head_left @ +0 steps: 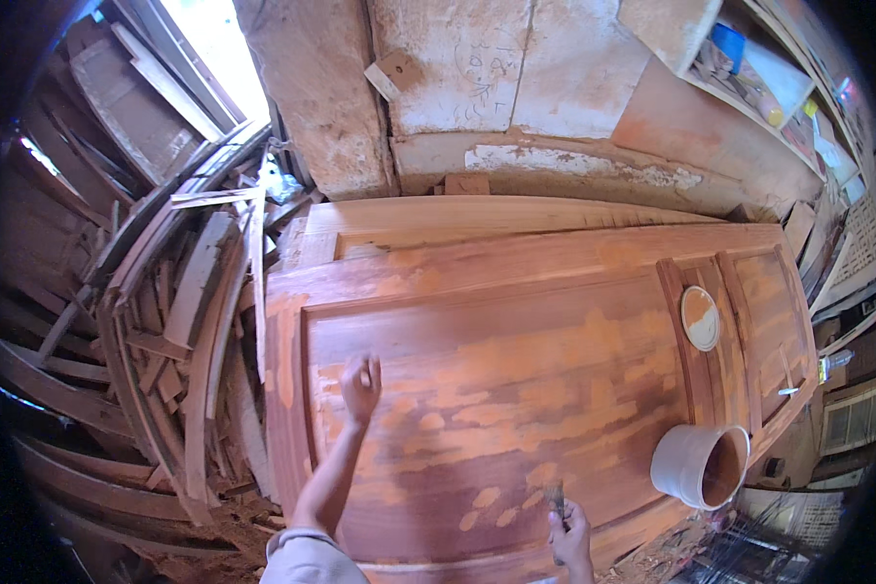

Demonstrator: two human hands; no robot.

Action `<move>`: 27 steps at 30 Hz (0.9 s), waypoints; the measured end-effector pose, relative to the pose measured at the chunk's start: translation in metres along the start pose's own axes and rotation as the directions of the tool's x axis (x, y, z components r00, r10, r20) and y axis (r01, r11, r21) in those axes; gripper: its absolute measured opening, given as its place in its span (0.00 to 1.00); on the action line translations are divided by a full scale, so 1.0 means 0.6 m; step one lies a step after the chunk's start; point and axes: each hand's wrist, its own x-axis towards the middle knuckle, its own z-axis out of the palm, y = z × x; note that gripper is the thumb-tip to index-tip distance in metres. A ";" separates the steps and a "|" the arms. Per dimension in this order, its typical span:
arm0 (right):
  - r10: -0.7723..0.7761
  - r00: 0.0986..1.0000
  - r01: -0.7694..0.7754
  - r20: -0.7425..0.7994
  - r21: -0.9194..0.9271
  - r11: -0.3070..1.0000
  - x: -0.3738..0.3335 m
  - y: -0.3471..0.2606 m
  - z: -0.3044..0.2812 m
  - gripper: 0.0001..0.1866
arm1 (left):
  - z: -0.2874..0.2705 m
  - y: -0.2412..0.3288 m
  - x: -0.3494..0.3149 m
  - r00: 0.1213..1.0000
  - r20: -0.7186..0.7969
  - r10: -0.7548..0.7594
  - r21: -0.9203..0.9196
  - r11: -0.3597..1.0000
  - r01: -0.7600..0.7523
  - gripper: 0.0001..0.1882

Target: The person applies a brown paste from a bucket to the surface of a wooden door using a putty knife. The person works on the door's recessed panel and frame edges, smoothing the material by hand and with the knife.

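A large reddish-brown wooden door (516, 331) lies flat before me, its recessed panel streaked with orange patches. My right hand (571, 538) grips a small paintbrush (555, 494) with its bristles upward, at the door's near edge. Over the left part of the panel is my left hand (362, 384), its fingers curled closed; whatever it may hold is hidden. To the right of the brush stands a white plastic bucket (676, 465), tilted in view, with a brownish inside. A round pale lid (699, 318) smeared with orange lies on the door's crosspiece.
Scrap boards (200, 282) are heaped along the left. Behind the door lies a paler plank (457, 219), with large stained boards (477, 78) upright beyond it. An open shelf box (749, 88) with odds and ends is at the far right. Wood shavings (234, 530) litter the lower left.
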 end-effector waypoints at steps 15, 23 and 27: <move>0.285 0.951 -0.063 -0.121 0.824 0.563 -0.105 0.420 -0.218 0.09 | -0.287 0.394 -0.698 0.627 0.542 -0.559 0.038 0.762 0.646 0.14; -0.012 0.784 0.160 -0.620 0.185 0.970 -0.083 0.554 -0.102 0.20 | -0.208 0.457 -0.607 0.735 0.595 -0.323 0.013 0.919 0.393 0.15; 0.114 0.824 0.038 -0.555 0.254 0.966 -0.101 0.533 -0.121 0.22 | -0.192 0.487 -0.573 0.779 0.559 -0.283 0.053 0.950 0.308 0.15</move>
